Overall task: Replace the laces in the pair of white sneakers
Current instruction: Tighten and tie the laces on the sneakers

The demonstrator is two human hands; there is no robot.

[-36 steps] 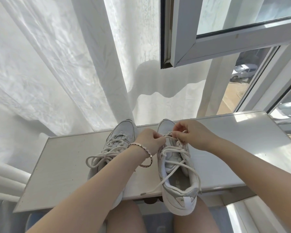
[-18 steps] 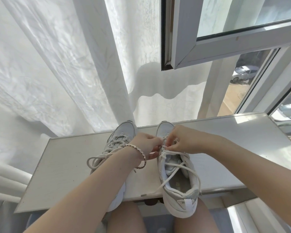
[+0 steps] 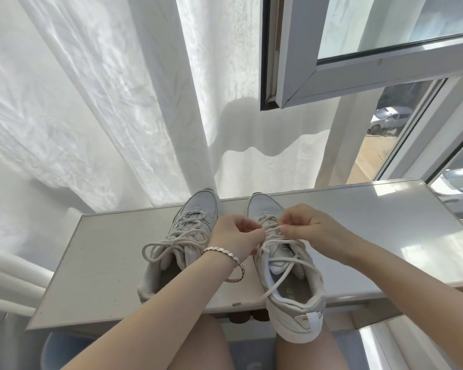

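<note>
2 white sneakers on the tabletop (image 3: 104, 263), toes to 12 o'clock.

- Tied sneaker (image 3: 198, 209) at 9 o'clock of the pair, bow in place.
- Loose-laced sneaker (image 3: 292, 297) at 3 o'clock, heel hanging past the 6 o'clock edge above the person's thigh.
- Left hand (image 3: 237, 233) and right hand (image 3: 309, 228) both curled, each pinching a strand of the lace (image 3: 284, 240) over the eyelets near the toe.
- 1 free end trails toward 7 o'clock, tip lying on the tabletop.

Risks, my guess: a hard tug toward 6 o'clock could slide the overhanging shoe off the edge. An uneven pull could leave 1 end short.

Containers: none proper. The loose-laced shoe's mouth shows only its insole. Bluish round thing (image 3: 62, 348) below the tabletop at 7 o'clock, contents unseen.
</note>
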